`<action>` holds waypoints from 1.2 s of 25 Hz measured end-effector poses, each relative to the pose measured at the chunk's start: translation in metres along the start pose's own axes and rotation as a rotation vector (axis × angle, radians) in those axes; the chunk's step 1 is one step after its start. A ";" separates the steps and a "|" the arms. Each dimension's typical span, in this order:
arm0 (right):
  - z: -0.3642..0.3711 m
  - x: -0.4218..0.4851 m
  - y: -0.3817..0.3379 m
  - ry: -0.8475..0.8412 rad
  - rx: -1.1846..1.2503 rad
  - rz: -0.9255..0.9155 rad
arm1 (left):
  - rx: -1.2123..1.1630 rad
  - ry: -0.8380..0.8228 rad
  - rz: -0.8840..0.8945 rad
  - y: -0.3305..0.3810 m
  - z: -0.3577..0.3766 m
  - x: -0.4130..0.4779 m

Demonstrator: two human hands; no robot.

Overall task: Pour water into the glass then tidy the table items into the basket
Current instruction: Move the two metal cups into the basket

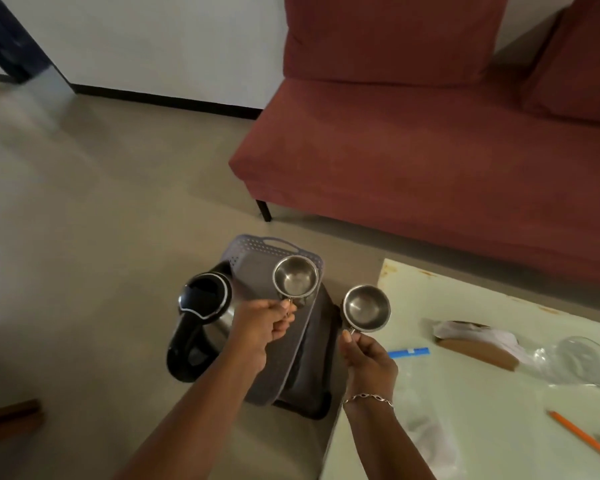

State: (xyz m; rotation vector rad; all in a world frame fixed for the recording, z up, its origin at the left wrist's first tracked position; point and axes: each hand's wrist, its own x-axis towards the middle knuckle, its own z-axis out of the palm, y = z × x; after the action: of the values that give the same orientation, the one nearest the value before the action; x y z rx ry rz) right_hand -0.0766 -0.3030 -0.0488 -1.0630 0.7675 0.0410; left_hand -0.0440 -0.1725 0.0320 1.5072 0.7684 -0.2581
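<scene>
My left hand (262, 323) pinches the handle of a small steel cup (295, 280) and holds it over the grey perforated basket (250, 252), which lies tilted on a dark stool beside the table. My right hand (369, 356) pinches the handle of a second steel cup (367, 308) at the table's left edge. Both cups look empty. A black and steel kettle (203, 322) stands on the floor left of the basket. A clear glass (581, 355) lies at the right of the pale table (499, 410).
On the table lie a clear zip bag with a blue strip (409, 352), a brown and white wrapped item (475, 342) and an orange pencil (582, 436). A red sofa (430, 150) stands behind. Bare floor stretches to the left.
</scene>
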 end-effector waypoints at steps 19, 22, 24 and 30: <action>0.125 0.012 0.005 -0.093 0.029 0.041 | 0.102 -0.046 -0.045 0.100 -0.111 0.092; 0.149 0.038 0.034 -0.084 -0.032 0.087 | 0.197 -0.072 -0.039 0.095 -0.124 0.145; 0.167 0.056 0.054 -0.088 -0.053 0.129 | 0.233 -0.097 -0.078 0.085 -0.130 0.182; 0.191 0.102 0.096 -0.043 -0.167 0.204 | 0.251 -0.099 -0.222 0.027 -0.126 0.248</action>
State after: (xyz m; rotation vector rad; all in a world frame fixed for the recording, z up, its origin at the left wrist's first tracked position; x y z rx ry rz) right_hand 0.0666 -0.1346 -0.1332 -1.1344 0.8422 0.3050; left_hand 0.1202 0.0240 -0.0803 1.6303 0.8484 -0.6101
